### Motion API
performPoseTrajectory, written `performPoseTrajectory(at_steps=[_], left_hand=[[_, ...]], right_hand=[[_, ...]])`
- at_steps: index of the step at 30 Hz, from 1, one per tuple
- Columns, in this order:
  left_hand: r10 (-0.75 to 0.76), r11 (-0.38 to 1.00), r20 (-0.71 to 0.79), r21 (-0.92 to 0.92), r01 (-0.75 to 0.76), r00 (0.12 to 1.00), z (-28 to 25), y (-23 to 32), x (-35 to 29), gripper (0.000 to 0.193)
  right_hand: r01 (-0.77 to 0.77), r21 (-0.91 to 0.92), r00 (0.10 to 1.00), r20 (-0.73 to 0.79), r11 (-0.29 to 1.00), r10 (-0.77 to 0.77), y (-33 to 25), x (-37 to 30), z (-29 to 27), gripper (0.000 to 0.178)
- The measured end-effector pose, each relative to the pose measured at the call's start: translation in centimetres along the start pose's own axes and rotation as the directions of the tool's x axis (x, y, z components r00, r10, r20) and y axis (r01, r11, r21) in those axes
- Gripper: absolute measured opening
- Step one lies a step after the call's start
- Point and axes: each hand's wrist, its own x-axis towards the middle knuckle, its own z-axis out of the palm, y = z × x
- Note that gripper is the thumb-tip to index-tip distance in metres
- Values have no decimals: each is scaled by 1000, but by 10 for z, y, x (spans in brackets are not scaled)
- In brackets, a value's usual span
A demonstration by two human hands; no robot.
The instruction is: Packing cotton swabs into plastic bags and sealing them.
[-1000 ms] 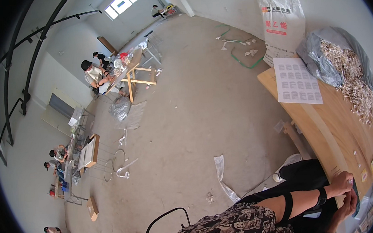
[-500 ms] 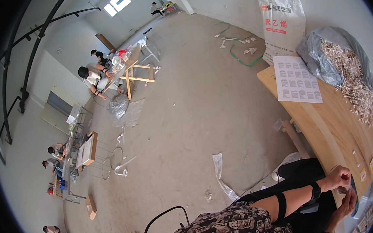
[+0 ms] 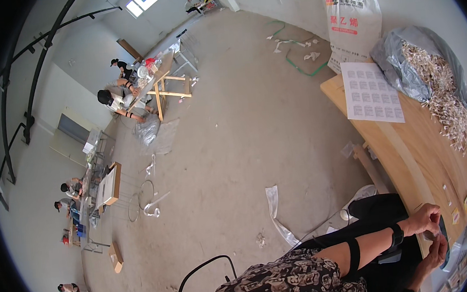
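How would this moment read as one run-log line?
left hand: at wooden table, grip unclear | right hand: close to left, grip unclear | on table: grey bag, pale stick pile, printed sheet

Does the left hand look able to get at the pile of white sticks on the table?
Probably yes: mostly bare tabletop lies between the left hand and the pile of white sticks, though the hand seems busy close beside the right hand.

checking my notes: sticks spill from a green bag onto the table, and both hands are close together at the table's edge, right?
Not quite: the bag is grey, not green, as the head view shows. Sticks do spill onto the table, and the left hand and right hand are close together at its edge.
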Motion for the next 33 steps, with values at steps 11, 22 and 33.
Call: performPoseTrajectory(at_steps=[11,22,33], left_hand=[[-82,997,102,20,81,991,6,33,-4,25],[-14,996,155,85,1,988,19,68,-25,32],[155,985,251,33,-169,955,33,98,-29,25]], right_hand=[[60,31,997,49,998,-62,-16,-2,2,18],[33,156,988,141,987,-56,-45,-13,-5,19],[62,223,991,101,973,-86,-124,-38,15,14]])
